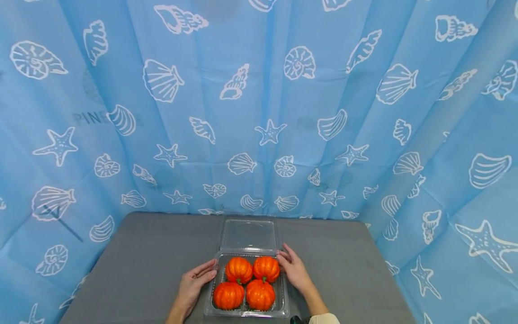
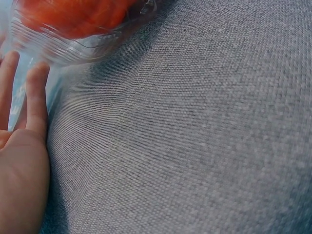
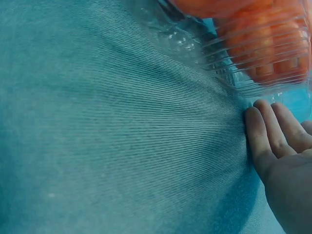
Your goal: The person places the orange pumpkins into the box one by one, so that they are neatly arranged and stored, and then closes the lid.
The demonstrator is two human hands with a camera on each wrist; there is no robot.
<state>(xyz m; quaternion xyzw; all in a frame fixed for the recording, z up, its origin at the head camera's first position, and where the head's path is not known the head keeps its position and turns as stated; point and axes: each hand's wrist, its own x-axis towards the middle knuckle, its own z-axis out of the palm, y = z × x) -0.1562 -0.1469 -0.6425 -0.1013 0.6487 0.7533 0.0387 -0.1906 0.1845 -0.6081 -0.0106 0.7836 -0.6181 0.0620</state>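
A clear plastic clamshell container (image 1: 247,313) lies on the grey table with its lid (image 1: 249,234) folded back, away from the person. Inside its base sit several small orange pumpkins (image 1: 260,295) with green stems. At the container's left side, my left hand (image 1: 193,284) touches the wall with extended fingers; the left wrist view shows its fingertips (image 2: 37,73) right at the ridged plastic. My right hand (image 1: 296,272) is at the far right corner near the hinge, its fingers fairly straight and their tips at the plastic in the right wrist view.
The grey cloth-covered table (image 1: 162,243) extends to both sides of the container. A light blue curtain (image 1: 259,103) printed with white shells and starfish hangs behind the table and along both sides. The lid reaches close to the table's back edge.
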